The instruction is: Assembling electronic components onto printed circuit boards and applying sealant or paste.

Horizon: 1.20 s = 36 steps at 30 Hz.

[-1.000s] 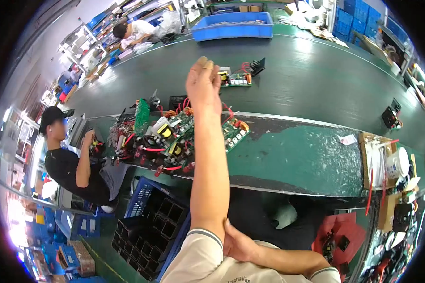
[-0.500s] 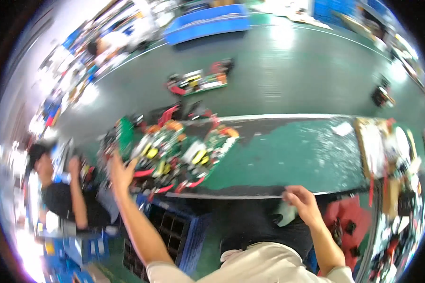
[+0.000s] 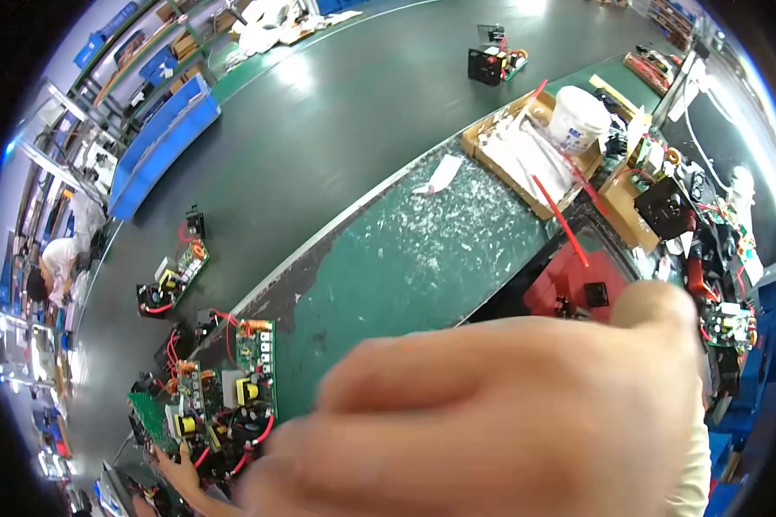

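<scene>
My right hand (image 3: 491, 422) is raised very close to the camera, large and blurred. Its fingers look bent, but their tips are smeared or out of sight, so whether anything is in them is unclear. At the lower left, my left hand (image 3: 178, 472) lies by the near edge of a cluster of circuit boards, thumb and fingers apart. Its fingers reach the lower end of a tilted green circuit board (image 3: 151, 418). Beside it, a board with yellow-wrapped transformers and red wires (image 3: 254, 370) sits among several similar ones. My right hand covers part of the cluster.
Beyond the worn green bench (image 3: 388, 250) runs a dark conveyor belt (image 3: 319, 142), carrying a circuit board (image 3: 172, 280) and another assembly (image 3: 497, 65). A cardboard tray (image 3: 504, 159) with a white bucket (image 3: 578, 119) stands at right. A blue bin (image 3: 159, 146) and another person (image 3: 59, 263) are farther left.
My right hand has risen from the bench's front edge to just before the camera. The view has turned right, so the boards and my left hand now appear at the lower left.
</scene>
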Each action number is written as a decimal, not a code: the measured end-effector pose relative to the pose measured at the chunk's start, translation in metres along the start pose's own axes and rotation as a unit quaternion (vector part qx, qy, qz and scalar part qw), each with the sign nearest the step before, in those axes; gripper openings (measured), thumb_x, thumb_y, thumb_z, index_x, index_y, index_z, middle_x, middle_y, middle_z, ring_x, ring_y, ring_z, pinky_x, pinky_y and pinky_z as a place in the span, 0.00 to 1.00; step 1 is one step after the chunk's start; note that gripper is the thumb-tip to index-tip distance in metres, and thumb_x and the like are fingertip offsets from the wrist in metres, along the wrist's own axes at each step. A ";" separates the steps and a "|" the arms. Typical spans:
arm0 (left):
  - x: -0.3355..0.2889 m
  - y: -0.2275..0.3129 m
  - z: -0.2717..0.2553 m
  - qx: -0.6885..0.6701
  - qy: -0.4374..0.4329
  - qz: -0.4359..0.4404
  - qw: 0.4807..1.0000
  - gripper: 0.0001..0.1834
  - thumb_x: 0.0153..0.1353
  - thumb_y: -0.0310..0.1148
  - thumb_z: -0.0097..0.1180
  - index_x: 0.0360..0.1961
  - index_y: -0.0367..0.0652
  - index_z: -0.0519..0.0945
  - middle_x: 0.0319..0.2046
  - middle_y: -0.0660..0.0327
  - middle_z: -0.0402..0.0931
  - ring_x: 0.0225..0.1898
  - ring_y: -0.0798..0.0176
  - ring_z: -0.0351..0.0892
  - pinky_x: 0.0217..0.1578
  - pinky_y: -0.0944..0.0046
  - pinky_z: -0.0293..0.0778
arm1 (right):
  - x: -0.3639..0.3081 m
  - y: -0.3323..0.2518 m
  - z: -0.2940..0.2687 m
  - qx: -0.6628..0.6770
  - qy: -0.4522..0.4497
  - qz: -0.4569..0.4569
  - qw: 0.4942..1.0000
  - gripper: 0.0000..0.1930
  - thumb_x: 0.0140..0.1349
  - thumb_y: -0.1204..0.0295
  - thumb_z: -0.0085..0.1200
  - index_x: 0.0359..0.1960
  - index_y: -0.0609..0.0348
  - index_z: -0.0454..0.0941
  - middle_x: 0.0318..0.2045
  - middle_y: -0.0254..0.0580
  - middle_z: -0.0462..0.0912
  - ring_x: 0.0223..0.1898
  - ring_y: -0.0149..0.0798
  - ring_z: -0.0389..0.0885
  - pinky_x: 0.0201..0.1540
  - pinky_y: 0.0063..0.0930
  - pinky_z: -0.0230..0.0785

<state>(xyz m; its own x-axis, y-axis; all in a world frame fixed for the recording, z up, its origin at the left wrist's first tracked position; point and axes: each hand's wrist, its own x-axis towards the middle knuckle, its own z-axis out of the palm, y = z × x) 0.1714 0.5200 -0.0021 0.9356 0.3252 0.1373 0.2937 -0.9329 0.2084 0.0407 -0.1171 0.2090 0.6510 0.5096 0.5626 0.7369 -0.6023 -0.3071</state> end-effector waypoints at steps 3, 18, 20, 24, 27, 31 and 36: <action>-0.004 0.014 0.014 0.040 0.076 0.025 0.996 0.38 0.61 0.37 0.62 0.69 0.36 0.61 0.62 0.40 0.65 0.64 0.39 0.62 0.64 0.52 0.60 | 0.000 0.011 0.000 0.041 0.031 -0.040 0.998 0.14 0.52 0.68 0.57 0.40 0.60 0.79 0.36 0.39 0.79 0.34 0.37 0.81 0.32 0.29 0.74; -0.030 0.352 -0.008 -0.299 -0.028 0.240 0.923 0.32 0.64 0.32 0.60 0.67 0.37 0.65 0.63 0.49 0.67 0.63 0.53 0.67 0.63 0.56 0.62 | -0.180 0.169 0.122 0.156 0.130 0.334 0.920 0.13 0.65 0.73 0.52 0.50 0.61 0.78 0.42 0.51 0.82 0.42 0.54 0.82 0.46 0.41 0.74; -0.030 0.439 0.016 -0.355 -0.131 0.260 0.888 0.35 0.62 0.31 0.60 0.69 0.42 0.62 0.62 0.50 0.68 0.60 0.53 0.71 0.59 0.59 0.66 | -0.199 0.176 0.141 0.165 0.186 0.371 0.895 0.12 0.66 0.72 0.52 0.48 0.60 0.79 0.40 0.52 0.83 0.42 0.53 0.82 0.46 0.40 0.74; -0.031 0.634 0.086 -0.430 -0.354 0.230 0.798 0.42 0.63 0.40 0.63 0.73 0.49 0.54 0.58 0.53 0.72 0.52 0.57 0.76 0.48 0.61 0.74 | -0.215 0.177 0.148 0.166 0.227 0.373 0.884 0.11 0.66 0.70 0.53 0.47 0.58 0.79 0.36 0.51 0.82 0.38 0.54 0.82 0.40 0.41 0.74; -0.036 0.793 0.144 -0.432 -0.470 0.165 0.751 0.59 0.56 0.49 0.69 0.75 0.52 0.37 0.69 0.41 0.53 0.58 0.37 0.73 0.52 0.43 0.74 | -0.217 0.178 0.154 0.168 0.213 0.374 0.887 0.12 0.65 0.70 0.54 0.48 0.59 0.79 0.34 0.50 0.81 0.36 0.52 0.81 0.38 0.41 0.74; -0.099 0.949 0.156 -0.386 -0.460 0.157 0.784 0.66 0.54 0.54 0.69 0.74 0.58 0.26 0.68 0.37 0.52 0.58 0.28 0.69 0.53 0.38 0.73 | -0.220 0.181 0.159 0.187 0.230 0.357 0.886 0.14 0.63 0.73 0.56 0.50 0.59 0.78 0.33 0.49 0.80 0.35 0.52 0.81 0.37 0.39 0.75; -0.124 1.018 0.199 -0.320 -0.386 0.139 0.854 0.63 0.53 0.46 0.69 0.75 0.58 0.30 0.66 0.41 0.59 0.55 0.37 0.74 0.41 0.46 0.80 | -0.229 0.182 0.164 0.171 0.249 0.343 0.889 0.19 0.62 0.75 0.56 0.55 0.62 0.75 0.38 0.48 0.81 0.40 0.48 0.82 0.43 0.36 0.77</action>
<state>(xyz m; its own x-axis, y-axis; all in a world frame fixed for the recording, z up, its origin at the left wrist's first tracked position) 0.3932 -0.5010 -0.0002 0.8749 -0.3243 -0.3597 0.1030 -0.6012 0.7924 0.0558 -0.2425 -0.1013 0.8701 -0.2925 0.3968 0.2651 -0.4010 -0.8769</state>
